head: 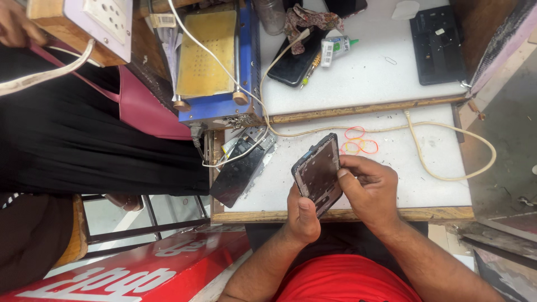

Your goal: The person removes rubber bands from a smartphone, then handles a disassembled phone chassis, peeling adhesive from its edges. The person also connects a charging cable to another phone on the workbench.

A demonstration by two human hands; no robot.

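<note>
Head view looks down on a white-topped wooden-edged bench (403, 184) where two bare hands work on a dark rectangular phone frame with its back open (318, 172). The left hand (302, 215) cups the frame from below, its grip closed on the lower edge with the thumb lying up along the near side. The right hand (366, 187) wraps the frame's right edge, its grip also closed on it, fingertips curled over the rim and thumb pressed on the inner face. The frame is held tilted, just above the front part of the bench, near the wooden lip.

Just beyond the frame lie a few thin rubber bands in orange, pink and yellow (358, 142). A cream-coloured cable (447, 151) loops across the bench top to the right. To the left of the hands lies a black flat phone panel (238, 173), partly over the bench edge. Farther back stands a blue machine with a yellowish flat plate (210, 61), and on the rear bench rest a black phone (293, 64), a small glue bottle with a green tip (335, 47) and a black tray (436, 45). A red signboard with white lettering (140, 268) lies low at the left.
</note>
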